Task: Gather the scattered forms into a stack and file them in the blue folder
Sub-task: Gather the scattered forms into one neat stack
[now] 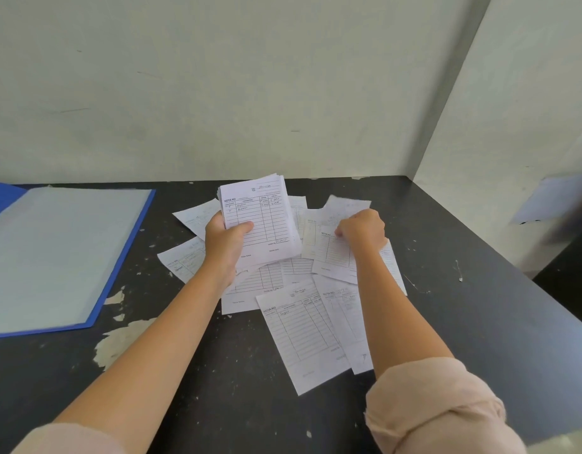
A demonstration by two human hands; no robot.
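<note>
My left hand [224, 241] holds a small stack of white printed forms [261, 217] tilted up above the table, thumb across the top sheet. Several more forms [302, 332] lie scattered flat on the black table, overlapping one another, under and around both hands. My right hand [361, 229] is down on a form [335, 257] at the right of the pile, fingers curled and pinching its upper edge. The blue folder [119, 273] lies open at the left, with a pale inner sheet facing up.
The black table [463, 306] has chipped paint patches near the folder's corner. A pale wall stands right behind the table and another wall closes its right side. The table's right edge drops off toward a dark area at the far right.
</note>
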